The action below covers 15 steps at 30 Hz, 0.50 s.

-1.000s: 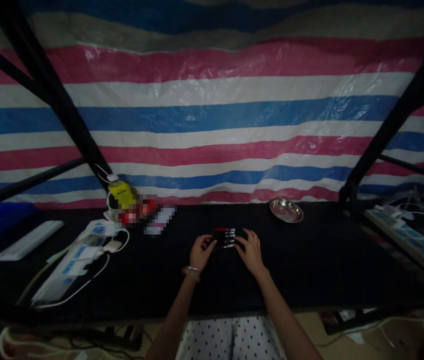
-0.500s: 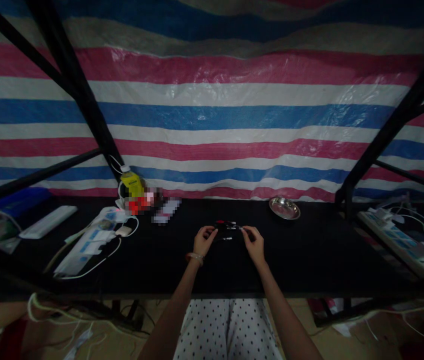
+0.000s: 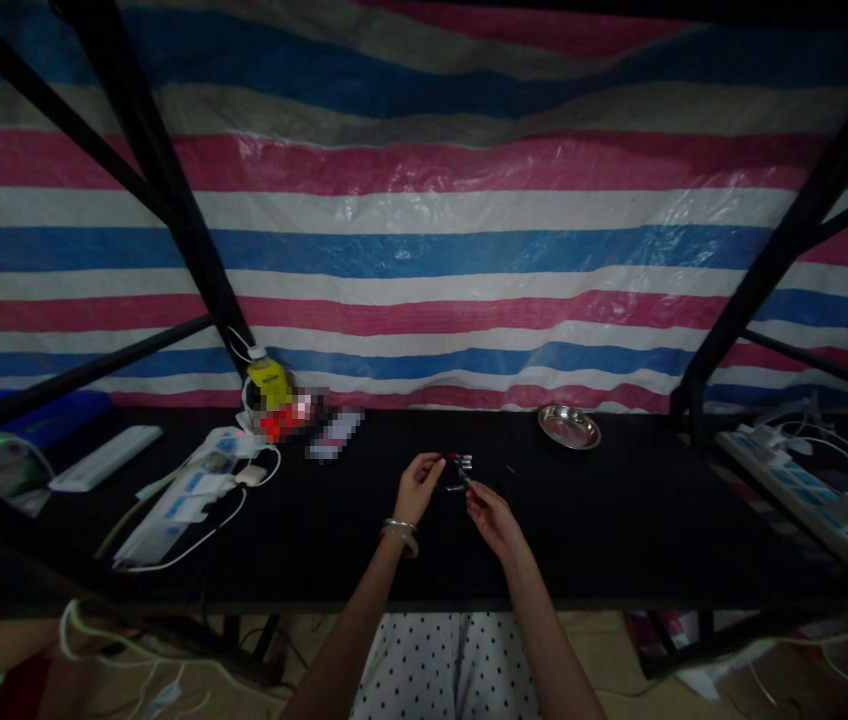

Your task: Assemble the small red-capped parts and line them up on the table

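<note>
A small bunch of slim, pen-like sticks [image 3: 463, 464] is lying on the black tabletop [image 3: 619, 530], mid-table, between the two hands, with glossy silvery ends pointing right and one reddish barrel at the far side. The right hand [image 3: 491, 515] is pinching a slanting stick [image 3: 465, 479] narrowly between its fingertips; half a second ago it was reaching in level with the left hand, and now it is sitting nearer the body, palm turned further up. The left hand [image 3: 419, 487] is curling around the bunch's left ends, much as before, its fingers covering them; whether it is gripping or only touching, I cannot tell. A tiny thin sliver [image 3: 510, 469], too small to identify, is now showing to the right. Farther off, a round, shiny metal dish [image 3: 569, 427] is resting near the striped, wrinkled plastic sheet [image 3: 424, 255]. Leftward, a yellow bottle [image 3: 269, 383] is standing behind pixelated items, whose details are staying unreadable.
</note>
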{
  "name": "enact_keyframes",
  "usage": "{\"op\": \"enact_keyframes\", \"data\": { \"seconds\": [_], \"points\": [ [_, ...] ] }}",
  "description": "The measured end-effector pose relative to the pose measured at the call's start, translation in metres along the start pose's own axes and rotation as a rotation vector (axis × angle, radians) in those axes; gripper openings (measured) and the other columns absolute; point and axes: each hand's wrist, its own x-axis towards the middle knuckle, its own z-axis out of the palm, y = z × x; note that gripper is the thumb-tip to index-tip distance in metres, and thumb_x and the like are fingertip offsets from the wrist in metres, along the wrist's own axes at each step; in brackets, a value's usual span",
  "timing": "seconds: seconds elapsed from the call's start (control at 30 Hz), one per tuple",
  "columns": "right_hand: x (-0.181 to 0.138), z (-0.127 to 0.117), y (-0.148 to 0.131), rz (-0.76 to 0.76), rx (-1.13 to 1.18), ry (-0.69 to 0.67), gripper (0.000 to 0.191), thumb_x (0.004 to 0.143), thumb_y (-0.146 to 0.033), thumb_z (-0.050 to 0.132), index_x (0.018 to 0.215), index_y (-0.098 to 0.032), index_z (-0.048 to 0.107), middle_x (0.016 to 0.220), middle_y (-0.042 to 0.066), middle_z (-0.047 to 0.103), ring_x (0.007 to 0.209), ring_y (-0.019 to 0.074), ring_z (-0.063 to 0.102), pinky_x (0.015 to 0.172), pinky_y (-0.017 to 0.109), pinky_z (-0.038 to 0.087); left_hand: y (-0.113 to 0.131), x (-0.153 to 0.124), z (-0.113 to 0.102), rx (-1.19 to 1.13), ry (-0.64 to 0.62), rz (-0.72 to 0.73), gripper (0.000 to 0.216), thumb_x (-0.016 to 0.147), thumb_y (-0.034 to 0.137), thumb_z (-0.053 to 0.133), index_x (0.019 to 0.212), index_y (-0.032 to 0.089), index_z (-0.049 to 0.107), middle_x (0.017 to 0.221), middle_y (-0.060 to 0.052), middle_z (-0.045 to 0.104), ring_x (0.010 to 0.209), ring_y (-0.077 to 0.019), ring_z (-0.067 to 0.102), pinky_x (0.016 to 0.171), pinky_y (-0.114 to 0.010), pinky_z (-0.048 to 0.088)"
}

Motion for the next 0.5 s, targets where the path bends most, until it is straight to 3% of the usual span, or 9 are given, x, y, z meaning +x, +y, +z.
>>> {"op": "enact_keyframes", "data": {
  "seconds": [0.1, 0.2, 0.3, 0.43, 0.5],
  "points": [
    [-0.002, 0.002, 0.003, 0.042, -0.087, -0.048, 0.020, 0.058, -0.023, 0.078, 0.074, -0.014, 0.068, 0.065, 0.003, 0.065, 0.053, 0.0093, 0.056, 0.049, 0.021, 0.043, 0.012, -0.002, 0.003, 0.017, -0.118, 0.016, 0.040, 0.069, 0.045, 0.065, 0.098, 0.017, 0.061, 0.076, -0.001, 0.062, 0.056, -0.0090, 0.055, 0.051, -0.020, 0.044],
    [-0.005, 0.002, -0.002, 0.053, -0.144, -0.059, 0.021, 0.058, -0.023, 0.077, 0.075, -0.014, 0.069, 0.065, 0.003, 0.064, 0.052, 0.0083, 0.053, 0.049, 0.021, 0.041, 0.012, -0.002, 0.001, 0.085, -0.226, -0.002, 0.035, 0.066, 0.041, 0.068, 0.091, 0.017, 0.064, 0.078, -0.002, 0.063, 0.056, -0.0102, 0.056, 0.049, -0.021, 0.044],
    [-0.008, -0.004, -0.015, 0.027, -0.191, -0.041, 0.023, 0.058, -0.025, 0.076, 0.077, -0.014, 0.070, 0.065, 0.002, 0.064, 0.052, 0.0080, 0.052, 0.050, 0.021, 0.040, 0.004, -0.004, -0.005, 0.165, -0.246, 0.032, 0.024, 0.067, 0.035, 0.068, 0.082, 0.017, 0.067, 0.081, -0.004, 0.066, 0.067, -0.0148, 0.061, 0.057, -0.025, 0.049],
    [-0.004, -0.023, -0.032, -0.139, -0.360, 0.028, 0.026, 0.058, -0.029, 0.070, 0.080, -0.016, 0.071, 0.064, 0.002, 0.063, 0.052, 0.0097, 0.050, 0.048, 0.022, 0.036, -0.010, -0.017, -0.012, 0.300, -0.215, 0.160, 0.011, 0.068, 0.023, 0.067, 0.077, 0.018, 0.067, 0.082, -0.004, 0.067, 0.080, -0.0176, 0.063, 0.074, -0.030, 0.050],
    [0.002, -0.036, -0.036, -0.270, -0.521, 0.133, 0.026, 0.060, -0.032, 0.065, 0.080, -0.017, 0.070, 0.063, 0.002, 0.062, 0.050, 0.0108, 0.048, 0.047, 0.023, 0.034, -0.016, -0.026, -0.014, 0.366, -0.229, 0.223, 0.007, 0.070, 0.020, 0.066, 0.076, 0.018, 0.066, 0.081, -0.003, 0.066, 0.080, -0.0168, 0.062, 0.076, -0.031, 0.050]
  ]
}}
